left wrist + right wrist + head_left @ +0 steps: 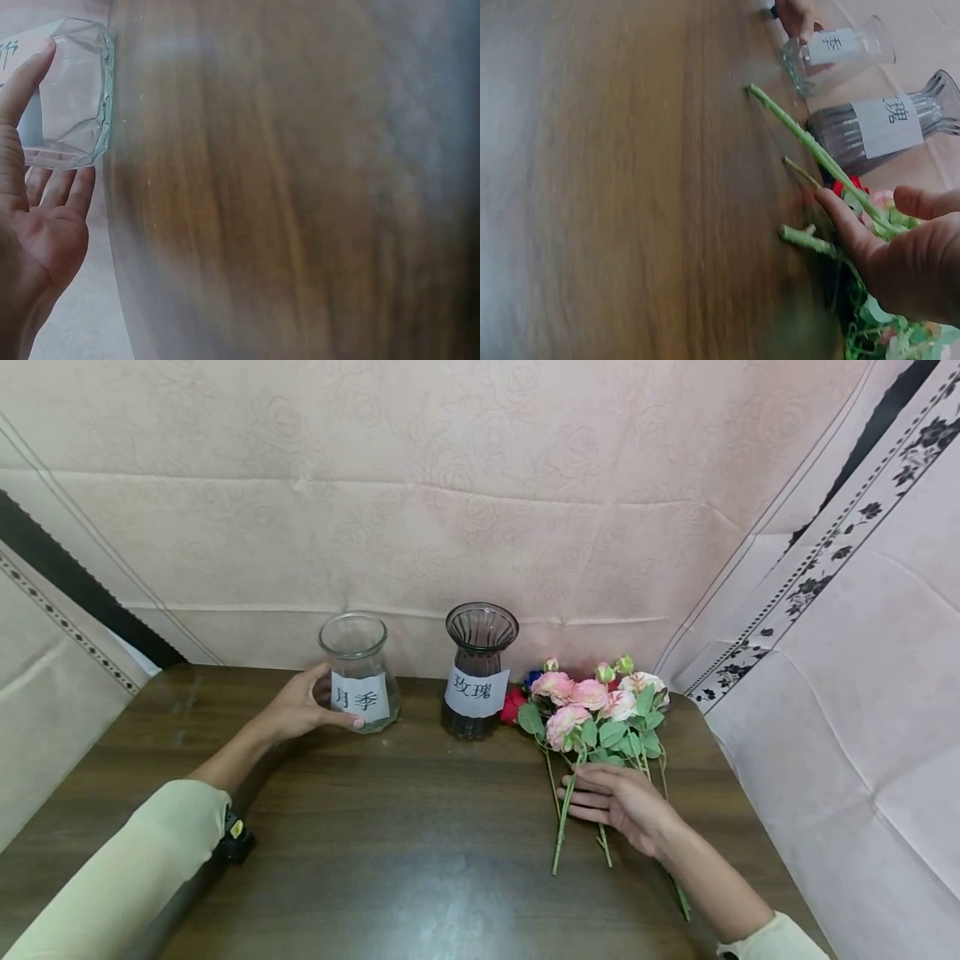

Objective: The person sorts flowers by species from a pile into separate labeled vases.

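Observation:
My left hand is at a transparent glass vase, thumb on its front label and fingers around its far left side. The left wrist view shows the thumb on that vase's label and the other fingers behind it. At the right, my right hand is at the green stems of artificial flowers, its fingers extended and the thumb apart from them. One stem crosses in front of the fingers in the right wrist view. Pink blooms with green leaves lie beyond this hand.
Between the transparent vase and the flowers stands a dark glass vase with a white label. A red bloom peeks out beside it. The wooden table backs onto a pale patterned cloth, with more cloth at both sides.

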### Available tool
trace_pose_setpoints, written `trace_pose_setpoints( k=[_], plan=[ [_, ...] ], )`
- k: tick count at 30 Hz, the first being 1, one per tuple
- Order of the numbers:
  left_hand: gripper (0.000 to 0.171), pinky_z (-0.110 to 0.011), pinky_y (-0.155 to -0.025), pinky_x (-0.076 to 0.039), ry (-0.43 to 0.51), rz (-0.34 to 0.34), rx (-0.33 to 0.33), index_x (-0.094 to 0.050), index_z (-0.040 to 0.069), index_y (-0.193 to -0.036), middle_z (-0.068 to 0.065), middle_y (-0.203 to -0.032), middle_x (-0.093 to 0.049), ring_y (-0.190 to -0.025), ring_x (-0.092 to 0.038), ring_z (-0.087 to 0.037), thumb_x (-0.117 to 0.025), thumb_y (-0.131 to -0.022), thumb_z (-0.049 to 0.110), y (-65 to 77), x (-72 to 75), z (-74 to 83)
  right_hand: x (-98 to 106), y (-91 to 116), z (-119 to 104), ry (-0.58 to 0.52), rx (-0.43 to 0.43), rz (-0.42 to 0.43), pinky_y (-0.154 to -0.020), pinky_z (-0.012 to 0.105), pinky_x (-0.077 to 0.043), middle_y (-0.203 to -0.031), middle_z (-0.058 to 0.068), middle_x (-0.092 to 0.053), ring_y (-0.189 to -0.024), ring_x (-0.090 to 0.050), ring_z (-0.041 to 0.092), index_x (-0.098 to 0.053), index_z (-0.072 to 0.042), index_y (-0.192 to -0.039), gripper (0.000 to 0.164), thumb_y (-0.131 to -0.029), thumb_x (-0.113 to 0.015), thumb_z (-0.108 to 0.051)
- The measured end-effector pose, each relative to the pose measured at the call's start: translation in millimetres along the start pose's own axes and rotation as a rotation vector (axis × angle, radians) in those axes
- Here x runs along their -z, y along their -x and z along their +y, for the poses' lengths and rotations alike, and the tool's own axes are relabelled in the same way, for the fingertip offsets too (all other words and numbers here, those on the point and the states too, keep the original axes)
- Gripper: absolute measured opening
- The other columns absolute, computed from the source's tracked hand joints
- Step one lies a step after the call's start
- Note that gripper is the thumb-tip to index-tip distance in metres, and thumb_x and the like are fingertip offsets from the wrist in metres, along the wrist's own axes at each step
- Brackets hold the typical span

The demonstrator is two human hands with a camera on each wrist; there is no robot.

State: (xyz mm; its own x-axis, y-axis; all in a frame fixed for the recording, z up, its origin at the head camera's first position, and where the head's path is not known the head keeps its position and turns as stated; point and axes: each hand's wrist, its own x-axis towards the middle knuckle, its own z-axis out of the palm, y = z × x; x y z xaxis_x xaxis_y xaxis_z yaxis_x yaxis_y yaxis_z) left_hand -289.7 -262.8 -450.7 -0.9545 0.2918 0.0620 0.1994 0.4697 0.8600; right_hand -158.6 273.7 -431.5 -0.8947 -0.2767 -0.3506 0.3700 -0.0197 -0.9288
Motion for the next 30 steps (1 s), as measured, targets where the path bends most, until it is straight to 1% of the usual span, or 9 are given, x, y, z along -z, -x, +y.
trace_pose_setpoints(
  k=[4, 7, 10, 14, 20, 22, 25, 28, 30],
  plan=[
    [0.112, -0.059, -0.126, -0.048, 0.005, 0.001, -0.002, -0.042, 0.016, -0.172, -0.014, -0.153, -0.066, -0.147, -0.063, -0.038, -0.106, -0.08, 0.028, 0.1, -0.4, 1.0, -6.3, -3.4, 0.0, -0.046, 0.01, 0.035, -0.105, 0.039, -0.066, -0.138, 0.012, -0.08, -0.122, -0.081, 0.02, -0.05, 0.012, -0.155, 0.047, -0.117, -0.061, -0.014],
    [0.111, -0.058, -0.126, -0.048, 0.012, 0.001, -0.005, -0.043, 0.016, -0.171, -0.013, -0.153, -0.067, -0.147, -0.064, -0.037, -0.106, -0.08, 0.027, -0.6, -1.1, 0.2, -10.2, -4.9, 0.2, -0.063, 0.015, 0.066, -0.101, 0.037, -0.067, -0.131, 0.008, -0.083, -0.114, -0.083, 0.016, -0.05, 0.012, -0.158, 0.049, -0.117, -0.062, -0.012],
    [0.111, -0.058, -0.126, -0.048, 0.016, 0.002, -0.009, -0.043, 0.016, -0.171, -0.013, -0.153, -0.067, -0.146, -0.065, -0.037, -0.106, -0.08, 0.027, -0.9, -1.4, -1.5, -13.0, -5.5, 0.6, -0.081, 0.016, 0.095, -0.097, 0.036, -0.069, -0.122, 0.005, -0.086, -0.107, -0.085, 0.015, -0.056, 0.01, -0.155, 0.045, -0.115, -0.063, -0.009],
    [0.112, -0.059, -0.126, -0.048, 0.014, 0.01, -0.007, -0.044, 0.015, -0.17, -0.014, -0.152, -0.068, -0.146, -0.064, -0.038, -0.107, -0.079, 0.027, 0.1, -1.2, -2.1, -16.4, -6.2, 0.8, -0.114, 0.024, 0.116, -0.092, 0.036, -0.07, -0.117, 0.003, -0.087, -0.103, -0.086, 0.016, -0.067, 0.002, -0.149, 0.037, -0.114, -0.066, -0.008],
    [0.113, -0.059, -0.126, -0.048, 0.004, 0.014, -0.011, -0.043, 0.015, -0.171, -0.014, -0.153, -0.067, -0.148, -0.063, -0.04, -0.107, -0.079, 0.028, 0.2, -1.6, -2.4, -20.9, -6.4, 0.6, -0.165, 0.051, 0.113, -0.092, 0.038, -0.07, -0.118, 0.004, -0.087, -0.103, -0.086, 0.017, -0.073, -0.006, -0.145, 0.032, -0.113, -0.066, -0.006],
    [0.111, -0.055, -0.124, -0.051, 0.005, 0.013, -0.017, -0.044, 0.015, -0.17, -0.015, -0.152, -0.068, -0.146, -0.064, -0.039, -0.106, -0.08, 0.026, -0.1, -2.1, -2.0, -22.2, -6.6, 0.2, -0.175, 0.061, 0.11, -0.093, 0.039, -0.07, -0.118, 0.003, -0.087, -0.104, -0.086, 0.017, -0.074, -0.008, -0.144, 0.031, -0.114, -0.065, -0.007],
    [0.108, -0.038, -0.116, -0.057, 0.015, 0.015, -0.019, -0.046, 0.014, -0.169, -0.015, -0.149, -0.07, -0.141, -0.068, -0.037, -0.106, -0.079, 0.024, -0.1, -2.8, -1.3, -24.8, -8.2, -1.3, -0.194, 0.082, 0.114, -0.094, 0.039, -0.07, -0.118, 0.002, -0.087, -0.106, -0.086, 0.017, -0.074, -0.009, -0.142, 0.03, -0.115, -0.064, -0.007],
    [0.109, -0.024, -0.107, -0.058, 0.034, 0.017, -0.015, -0.045, 0.014, -0.169, -0.015, -0.147, -0.071, -0.139, -0.069, -0.036, -0.106, -0.079, 0.022, 0.4, -3.2, -1.4, -27.9, -11.7, -3.1, -0.223, 0.106, 0.123, -0.096, 0.04, -0.069, -0.118, 0.002, -0.087, -0.107, -0.086, 0.018, -0.072, -0.009, -0.142, 0.028, -0.115, -0.062, -0.008],
    [0.11, -0.019, -0.104, -0.057, 0.043, 0.019, -0.016, -0.045, 0.014, -0.17, -0.016, -0.147, -0.071, -0.139, -0.069, -0.036, -0.107, -0.079, 0.021, 0.4, -3.3, -1.9, -30.4, -14.2, -5.0, -0.247, 0.125, 0.129, -0.096, 0.041, -0.069, -0.118, 0.003, -0.087, -0.107, -0.086, 0.018, -0.073, -0.01, -0.14, 0.026, -0.116, -0.062, -0.009]
  ],
)
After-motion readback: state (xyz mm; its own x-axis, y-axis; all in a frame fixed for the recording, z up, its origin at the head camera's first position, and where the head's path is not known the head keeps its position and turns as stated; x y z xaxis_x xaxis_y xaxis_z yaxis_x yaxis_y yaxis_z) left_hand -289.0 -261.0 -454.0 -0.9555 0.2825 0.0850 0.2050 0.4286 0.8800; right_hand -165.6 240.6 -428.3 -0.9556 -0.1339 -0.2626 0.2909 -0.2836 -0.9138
